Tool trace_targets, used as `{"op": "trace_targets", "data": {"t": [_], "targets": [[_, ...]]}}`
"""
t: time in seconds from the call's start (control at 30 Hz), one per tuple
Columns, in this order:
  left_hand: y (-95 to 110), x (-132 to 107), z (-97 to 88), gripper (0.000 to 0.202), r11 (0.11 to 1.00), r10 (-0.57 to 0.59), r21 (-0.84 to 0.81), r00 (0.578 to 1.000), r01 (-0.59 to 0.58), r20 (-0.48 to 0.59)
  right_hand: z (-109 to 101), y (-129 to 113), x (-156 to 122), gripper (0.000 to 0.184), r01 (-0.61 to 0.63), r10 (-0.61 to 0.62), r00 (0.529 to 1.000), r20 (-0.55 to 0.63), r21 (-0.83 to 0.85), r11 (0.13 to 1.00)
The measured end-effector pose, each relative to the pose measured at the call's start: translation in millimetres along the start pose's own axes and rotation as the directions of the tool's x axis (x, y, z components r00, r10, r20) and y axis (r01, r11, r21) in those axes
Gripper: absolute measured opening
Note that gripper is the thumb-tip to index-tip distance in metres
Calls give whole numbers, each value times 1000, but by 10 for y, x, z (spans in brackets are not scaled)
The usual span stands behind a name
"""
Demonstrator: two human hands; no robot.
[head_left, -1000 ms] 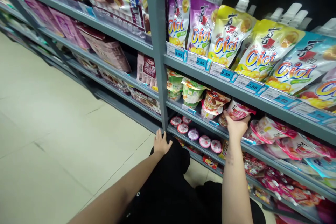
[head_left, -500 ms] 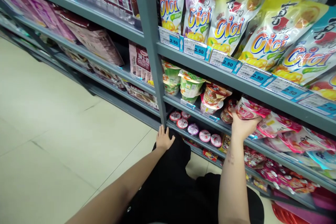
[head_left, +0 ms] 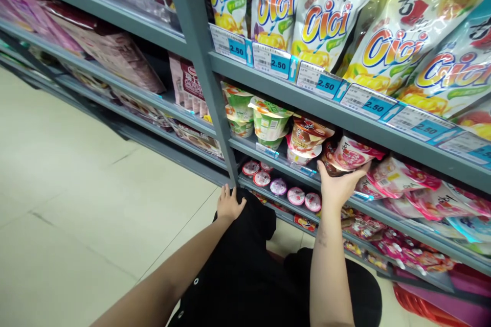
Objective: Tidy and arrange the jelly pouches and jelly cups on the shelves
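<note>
My left hand (head_left: 230, 207) lies flat on my black-clothed knee, fingers spread, near the foot of the shelf upright. My right hand (head_left: 339, 181) is at the front of the middle shelf, thumb and fingers wide apart. Just behind it, a pink-and-white dessert cup (head_left: 353, 154) sits tilted, with a brown cup (head_left: 330, 156) partly hidden to its left. Some of my right fingertips are out of sight near the pink cup. Further left stand stacked brown-and-white cups (head_left: 309, 138) and green cups (head_left: 270, 120). Pink-and-white packages (head_left: 401, 176) lie to the right.
Above runs a shelf edge (head_left: 337, 97) with price tags, holding Cici drink pouches (head_left: 326, 15). Small round-lidded cups (head_left: 278, 186) sit on the shelf below. A grey upright (head_left: 199, 61) divides the racks; bagged goods (head_left: 103, 46) fill the left one. Pale tiled floor (head_left: 69, 204) lies left.
My right hand has loosened from the pink cup and shifted left and slightly down, thumb now wider apart. The pink cup sits back on the shelf. The view has moved closer; my left hand stays on the knee.
</note>
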State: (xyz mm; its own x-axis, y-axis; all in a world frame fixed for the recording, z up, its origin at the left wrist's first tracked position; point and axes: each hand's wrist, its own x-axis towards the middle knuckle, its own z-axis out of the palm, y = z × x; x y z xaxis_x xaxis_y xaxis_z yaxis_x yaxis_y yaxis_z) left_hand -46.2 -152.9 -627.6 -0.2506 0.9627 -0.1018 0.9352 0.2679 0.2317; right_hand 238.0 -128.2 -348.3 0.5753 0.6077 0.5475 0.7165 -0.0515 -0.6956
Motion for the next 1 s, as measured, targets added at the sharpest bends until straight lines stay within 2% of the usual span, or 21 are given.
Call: {"op": "trace_targets", "data": {"t": [0.1,0.23,0.37,0.47,0.57,0.63,0.67,0.7,0.77,0.8,0.83,0.87,0.9,0.93,0.97,1.0], "targets": [[23,2,1,69,1000,1,5,1000,-1,3,53,-6,64,129,-58,56,997,-60,-32,998],[43,9,10,69,1000,7,9,1000,-7,7,31,30,168,124,-140,136,989,-58,-67,988],[38,34,29,68,1000,12,7,1000,-12,15,-92,59,172,125,-119,120,993,-1,-80,990],[19,54,40,68,1000,8,1,1000,-8,17,-262,22,84,126,-101,108,991,83,-91,991],[-10,67,37,67,1000,6,-13,1000,-6,12,-468,92,-110,109,26,-28,997,74,30,999],[-27,76,28,66,1000,14,-24,1000,-13,7,-587,335,-291,92,174,-172,984,-40,66,982],[-30,82,23,66,999,20,-29,1000,-20,4,-638,535,-394,85,257,-253,962,-103,31,966],[-29,88,18,66,999,28,-32,1000,-28,1,-688,783,-503,82,344,-350,928,-131,-65,937],[-9,104,13,66,999,41,-36,999,-40,2,-797,1377,-742,89,463,-505,861,-53,-329,823],[8,112,13,67,998,47,-36,999,-46,9,-861,1691,-870,88,433,-462,886,44,-433,790],[30,117,15,68,998,53,-36,998,-53,19,-932,1995,-999,84,359,-339,931,138,-520,775],[56,119,18,69,998,60,-35,998,-59,32,-1006,2275,-1126,77,240,-123,966,228,-612,753],[87,114,19,71,998,62,-34,997,-60,45,-1081,2523,-1241,72,121,146,941,306,-705,698],[124,98,17,73,998,57,-30,997,-56,54,-1152,2737,-1340,69,15,415,842,344,-784,620],[170,68,6,75,998,55,-20,997,-54,53,-1215,2917,-1415,70,-68,619,709,337,-842,536],[230,20,-16,75,998,69,-6,997,-69,39,-1269,3069,-1462,72,-110,730,605,318,-875,472]]}}
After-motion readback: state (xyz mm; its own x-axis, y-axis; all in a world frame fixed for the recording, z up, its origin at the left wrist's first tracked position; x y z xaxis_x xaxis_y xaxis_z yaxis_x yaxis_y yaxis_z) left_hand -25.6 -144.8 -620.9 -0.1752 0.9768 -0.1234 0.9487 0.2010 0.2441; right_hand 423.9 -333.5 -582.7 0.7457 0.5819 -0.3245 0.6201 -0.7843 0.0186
